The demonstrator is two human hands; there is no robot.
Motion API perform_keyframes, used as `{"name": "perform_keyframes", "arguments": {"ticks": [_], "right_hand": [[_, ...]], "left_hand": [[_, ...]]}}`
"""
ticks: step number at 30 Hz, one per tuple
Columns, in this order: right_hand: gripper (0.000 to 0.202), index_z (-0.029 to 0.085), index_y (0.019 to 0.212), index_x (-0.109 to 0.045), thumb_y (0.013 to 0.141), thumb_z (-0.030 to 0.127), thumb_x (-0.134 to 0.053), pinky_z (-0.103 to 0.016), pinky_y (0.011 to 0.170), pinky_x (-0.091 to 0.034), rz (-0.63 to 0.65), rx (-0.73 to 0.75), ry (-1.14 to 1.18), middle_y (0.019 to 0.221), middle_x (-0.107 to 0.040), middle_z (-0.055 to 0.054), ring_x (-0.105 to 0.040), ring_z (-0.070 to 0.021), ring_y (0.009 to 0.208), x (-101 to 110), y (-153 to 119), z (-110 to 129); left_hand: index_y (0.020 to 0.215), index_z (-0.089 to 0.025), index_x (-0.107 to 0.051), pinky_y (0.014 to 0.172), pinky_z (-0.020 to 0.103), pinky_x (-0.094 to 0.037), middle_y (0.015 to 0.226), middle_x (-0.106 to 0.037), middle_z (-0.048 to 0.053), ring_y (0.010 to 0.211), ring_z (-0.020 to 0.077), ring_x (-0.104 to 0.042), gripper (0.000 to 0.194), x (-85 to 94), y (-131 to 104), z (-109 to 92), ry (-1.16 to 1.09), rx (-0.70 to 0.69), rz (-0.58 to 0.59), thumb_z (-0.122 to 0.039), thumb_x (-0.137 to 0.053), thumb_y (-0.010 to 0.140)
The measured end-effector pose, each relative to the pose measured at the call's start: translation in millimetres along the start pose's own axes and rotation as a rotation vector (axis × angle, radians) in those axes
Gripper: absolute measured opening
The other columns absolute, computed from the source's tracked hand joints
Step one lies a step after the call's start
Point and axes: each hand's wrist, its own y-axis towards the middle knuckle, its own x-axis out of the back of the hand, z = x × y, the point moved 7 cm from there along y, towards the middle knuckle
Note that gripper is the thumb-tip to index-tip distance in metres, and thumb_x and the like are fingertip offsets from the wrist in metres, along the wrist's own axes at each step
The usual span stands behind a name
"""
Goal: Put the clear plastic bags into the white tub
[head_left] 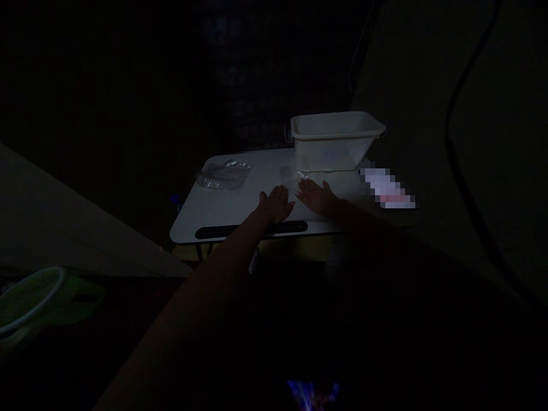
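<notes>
Both my hands are over the near middle of a small white table (pixel 222 208) in a very dark room. My left hand (pixel 275 204) is flat with its fingers stretched forward, just beyond the black slot at the table's front edge. My right hand (pixel 317 197) lies palm down, fingers out, pointing left toward it. Just ahead of the fingertips is a small clear plastic piece (pixel 303 175), too dim to make out fully. Behind it stands a white plastic tub (pixel 331 153). A crumpled clear plastic bag (pixel 226 174) rests on the table's left part.
At the table's right end lies a phone-like object (pixel 389 188) with its bright face pixelated. A green basket (pixel 64 297) is at the lower left. A dark cable (pixel 449 131) hangs down the right wall. A dark brick wall stands behind the table.
</notes>
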Motion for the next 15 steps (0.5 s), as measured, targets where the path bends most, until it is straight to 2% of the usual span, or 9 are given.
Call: {"name": "perform_keyframes", "arguments": {"ticks": [6, 11, 15], "right_hand": [[0.050, 0.010, 0.124, -0.034, 0.085, 0.036, -0.017, -0.054, 0.094, -0.021, -0.014, -0.023, -0.007, 0.133, -0.030, -0.013, -0.025, -0.0223, 0.122, 3, -2, -5], [0.049, 0.012, 0.125, -0.032, 0.085, 0.035, -0.015, -0.053, 0.095, -0.019, -0.004, 0.027, -0.016, 0.134, -0.030, -0.011, -0.024, -0.0215, 0.123, 4, -1, 6], [0.049, 0.013, 0.125, -0.032, 0.086, 0.036, -0.013, -0.051, 0.096, -0.019, 0.028, 0.034, -0.005, 0.134, -0.029, -0.010, -0.024, -0.0209, 0.123, 2, 0, 11]], "left_hand": [[0.131, -0.009, -0.015, 0.094, 0.048, -0.021, 0.138, -0.014, 0.011, 0.126, 0.0218, -0.010, 0.059, 4.0, -2, -1, -0.026, 0.006, -0.006, -0.042, -0.003, 0.084], [0.130, -0.010, -0.018, 0.094, 0.048, -0.021, 0.138, -0.018, 0.011, 0.126, 0.0209, -0.013, 0.058, 8.0, -2, -2, -0.025, -0.008, -0.048, -0.041, -0.001, 0.084], [0.131, -0.010, -0.017, 0.094, 0.047, -0.020, 0.138, -0.017, 0.010, 0.126, 0.0202, -0.013, 0.058, 4.1, 0, 0, -0.049, 0.008, -0.022, -0.041, -0.002, 0.084]]}}
